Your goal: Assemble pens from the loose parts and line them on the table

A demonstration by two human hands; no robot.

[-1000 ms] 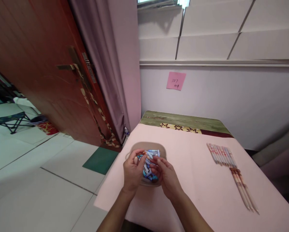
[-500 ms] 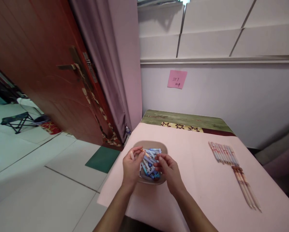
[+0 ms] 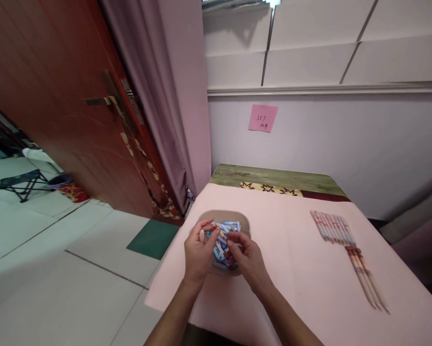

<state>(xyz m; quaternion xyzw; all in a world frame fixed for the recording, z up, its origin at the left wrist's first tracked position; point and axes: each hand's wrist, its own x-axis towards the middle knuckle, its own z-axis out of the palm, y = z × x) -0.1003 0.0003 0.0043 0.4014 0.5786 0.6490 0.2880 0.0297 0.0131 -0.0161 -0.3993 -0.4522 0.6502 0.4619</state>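
My left hand (image 3: 197,247) is closed around a pale peach-orange pen (image 3: 222,234), held above a beige plastic box (image 3: 205,215). Inside the box lie several blue, white and lilac pens (image 3: 232,225) in a loose heap. The fingers of my right hand (image 3: 247,252) are pinched together close to the far end of the peach-orange pen. What they grip is too small and covered to make out. Both hands partly hide the box and its contents.
On the pink tablecloth (image 3: 284,283), a row of pens (image 3: 333,227) lies at the right, with several peach-coloured pens (image 3: 367,278) below it. A wall with a pink note (image 3: 262,118) stands behind. A wooden door (image 3: 71,110) is at the left.
My right hand has moved left, from over the heap of pens to the end of the pen in my left hand. The left hand stays nearly in place.
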